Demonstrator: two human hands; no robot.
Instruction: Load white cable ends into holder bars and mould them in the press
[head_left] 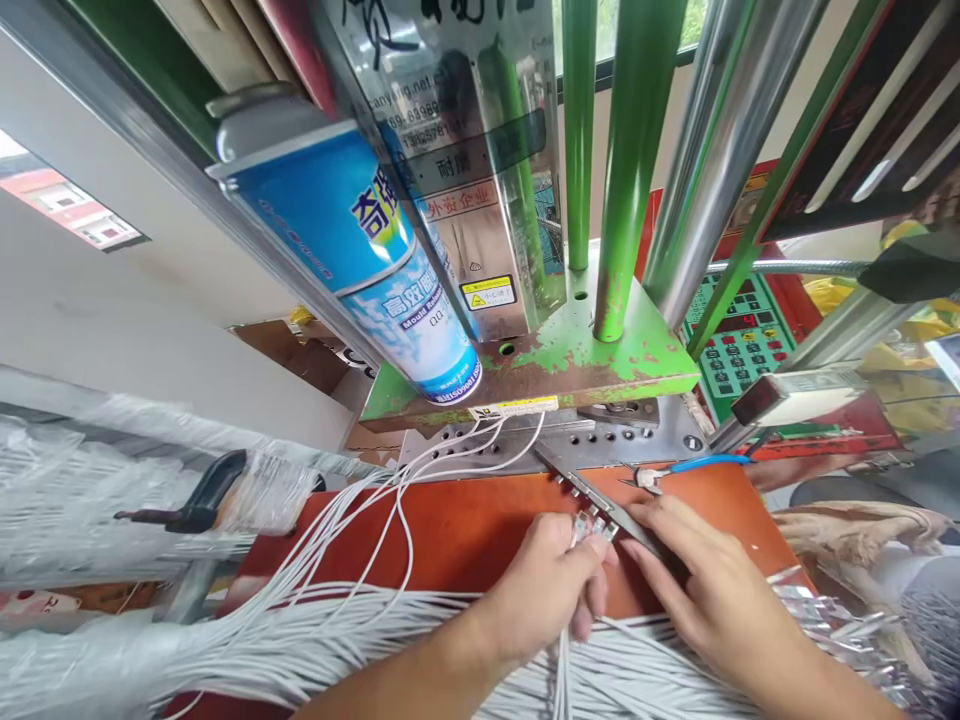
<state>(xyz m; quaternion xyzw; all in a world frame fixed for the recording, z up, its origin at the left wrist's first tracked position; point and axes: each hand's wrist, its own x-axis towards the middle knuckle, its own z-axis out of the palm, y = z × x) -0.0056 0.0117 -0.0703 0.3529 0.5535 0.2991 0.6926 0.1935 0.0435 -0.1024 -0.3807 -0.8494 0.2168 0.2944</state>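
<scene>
My left hand (pixel 541 588) is closed around several white cables, whose metal connector ends (pixel 597 524) stick up past the thumb. From below the fist those cables hang down toward the bottom edge. My right hand (pixel 716 590) grips the near end of a flat metal bar (pixel 583 484) between thumb and fingers. Small notches or connector pieces line the bar's edge, which sits right beside the cable ends. Whether the cable ends touch the bar, I cannot tell. Under both hands a thick bundle of white cables (pixel 330 640) lies across the orange-brown work surface (pixel 457 520).
A green press plate (pixel 645 365) with upright posts stands ahead, and a blue spray can (pixel 352 250) leans there. Several cables run into the metal mould (pixel 600 440). Blue-handled nippers (pixel 705 463) lie behind my right hand. A control panel (pixel 742 345) is at right.
</scene>
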